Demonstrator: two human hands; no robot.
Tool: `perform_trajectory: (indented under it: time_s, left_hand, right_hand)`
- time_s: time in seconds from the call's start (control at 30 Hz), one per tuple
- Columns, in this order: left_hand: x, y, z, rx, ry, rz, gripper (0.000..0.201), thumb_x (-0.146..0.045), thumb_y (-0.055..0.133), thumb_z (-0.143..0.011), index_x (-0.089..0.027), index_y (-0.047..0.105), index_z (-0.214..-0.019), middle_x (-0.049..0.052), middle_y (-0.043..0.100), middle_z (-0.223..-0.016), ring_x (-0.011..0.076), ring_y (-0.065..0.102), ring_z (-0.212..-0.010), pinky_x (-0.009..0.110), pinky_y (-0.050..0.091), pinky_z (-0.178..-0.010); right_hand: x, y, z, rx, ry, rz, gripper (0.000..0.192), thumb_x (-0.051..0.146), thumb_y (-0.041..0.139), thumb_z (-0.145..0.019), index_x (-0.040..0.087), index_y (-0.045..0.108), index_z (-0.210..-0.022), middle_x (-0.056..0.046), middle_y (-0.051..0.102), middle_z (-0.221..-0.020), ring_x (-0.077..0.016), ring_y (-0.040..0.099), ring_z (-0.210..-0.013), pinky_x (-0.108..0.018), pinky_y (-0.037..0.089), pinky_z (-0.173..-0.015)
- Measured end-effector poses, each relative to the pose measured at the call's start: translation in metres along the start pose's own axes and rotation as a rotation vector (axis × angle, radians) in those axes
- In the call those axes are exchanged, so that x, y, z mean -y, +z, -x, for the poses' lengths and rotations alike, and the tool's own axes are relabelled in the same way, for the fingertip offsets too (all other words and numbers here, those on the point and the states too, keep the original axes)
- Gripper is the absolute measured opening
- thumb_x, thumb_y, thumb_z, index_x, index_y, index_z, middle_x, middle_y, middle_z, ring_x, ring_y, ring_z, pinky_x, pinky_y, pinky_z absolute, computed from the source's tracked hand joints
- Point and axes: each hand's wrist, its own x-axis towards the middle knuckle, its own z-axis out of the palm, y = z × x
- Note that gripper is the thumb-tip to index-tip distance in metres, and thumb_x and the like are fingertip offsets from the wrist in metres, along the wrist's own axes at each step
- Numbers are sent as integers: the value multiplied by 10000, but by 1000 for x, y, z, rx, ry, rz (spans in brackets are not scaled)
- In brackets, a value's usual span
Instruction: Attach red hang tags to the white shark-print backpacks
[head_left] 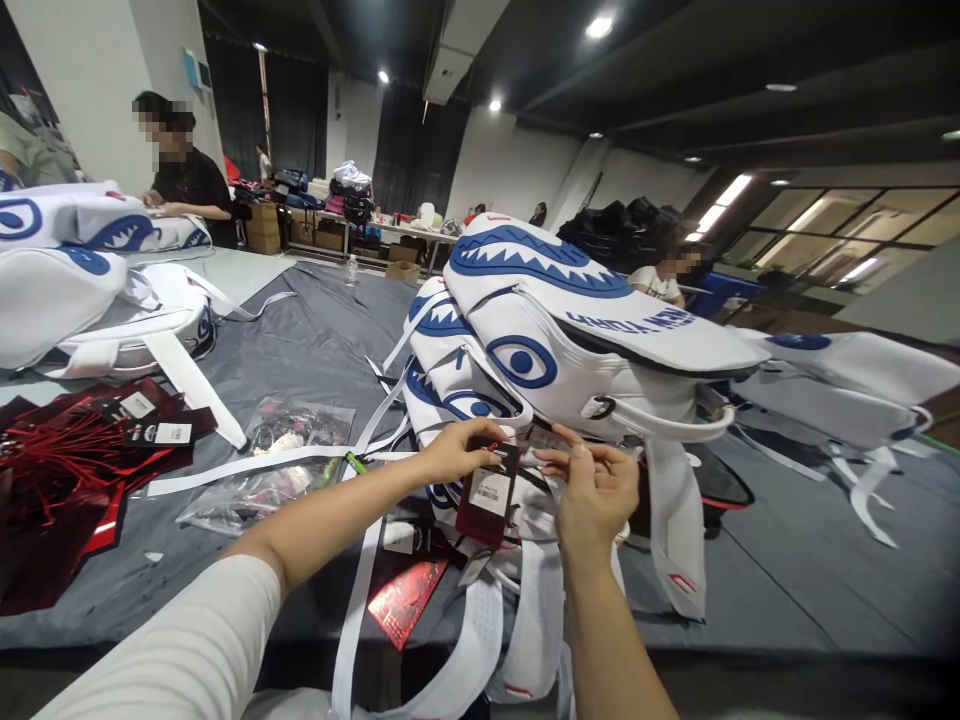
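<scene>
My left hand pinches the top of a dark red hang tag with a white barcode label, which hangs below the fingers. My right hand is just to its right, fingertips pinched together near the tag's top and the backpack's strap area; what they hold is too small to tell. Both hands work in front of a stack of white backpacks printed with blue shark mouths and eyes, whose white straps dangle over the table edge.
A pile of red hang tags lies at the left, clear plastic bags beside it. More white backpacks sit far left and at the right. The table is covered with grey cloth. Other people sit in the background.
</scene>
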Motion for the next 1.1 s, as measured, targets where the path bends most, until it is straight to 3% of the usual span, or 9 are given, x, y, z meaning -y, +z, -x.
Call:
perform_trajectory:
  time_s: [0.17, 0.27, 0.37, 0.53, 0.63, 0.8, 0.93, 1.1]
  left_hand:
    - [-2, 11, 6, -156, 129, -236, 176, -226, 642, -891, -182, 673, -1059, 56, 728, -1001, 170, 677, -940, 295, 522, -888]
    - [-1, 13, 4, -56, 336, -498, 175, -273, 579, -947, -163, 693, -1024, 76, 734, -966, 163, 685, -906, 264, 533, -829]
    - [-3, 11, 2, 27, 450, -683, 262, -309, 493, -995, -186, 719, -1047, 88, 730, -1045, 160, 673, -948, 263, 519, -814]
    - [-16, 9, 0, 44, 559, -872, 260, -295, 490, -1004, -298, 749, -992, 23, 746, -1118, 191, 608, -1124, 401, 382, -1016]
    - [-24, 13, -4, 82, 538, -806, 211, -270, 542, -981, -303, 745, -1030, 11, 766, -1017, 167, 633, -1051, 381, 353, -992]
    - [-29, 15, -11, 7, 313, -746, 116, -279, 639, -925, -230, 743, -936, 18, 742, -865, 156, 635, -868, 344, 356, -878]
    - [-28, 10, -11, -76, 239, -833, 121, -253, 627, -926, -253, 747, -922, -1, 756, -866, 177, 616, -905, 378, 320, -901]
    - [-28, 7, -10, -97, 271, -840, 102, -270, 653, -912, -260, 754, -924, -17, 768, -862, 186, 594, -914, 389, 305, -921]
  right_hand:
    - [-6, -1, -4, 81, -37, 136, 280, 424, 703, -797, 202, 562, -893, -13, 682, -787, -119, 613, -543, -236, 490, -485]
    - [-11, -7, -7, 177, -10, 236, 238, 417, 694, -774, 197, 631, -841, 12, 622, -702, -121, 562, -528, -255, 471, -493]
    - [-12, -10, -10, 292, 5, 271, 225, 416, 674, -775, 193, 659, -806, -5, 634, -748, -117, 531, -540, -263, 456, -505]
    - [-7, -13, -15, 420, 73, 291, 233, 430, 626, -774, 200, 664, -765, 0, 621, -692, -132, 528, -572, -262, 463, -538]
    - [-7, -15, -19, 460, 68, 315, 221, 421, 619, -762, 203, 653, -744, -8, 638, -728, -153, 567, -655, -277, 493, -615]
    - [-6, -20, -23, 533, 75, 318, 237, 440, 583, -798, 210, 636, -780, -13, 641, -765, -169, 583, -718, -293, 501, -674]
    - [0, -22, -25, 579, -86, 480, 181, 350, 546, -836, 211, 647, -779, -25, 657, -800, -182, 597, -778, -307, 487, -738]
    - [7, -21, -24, 599, -247, 612, 167, 259, 513, -873, 213, 649, -786, -40, 654, -810, -190, 606, -795, -314, 478, -770]
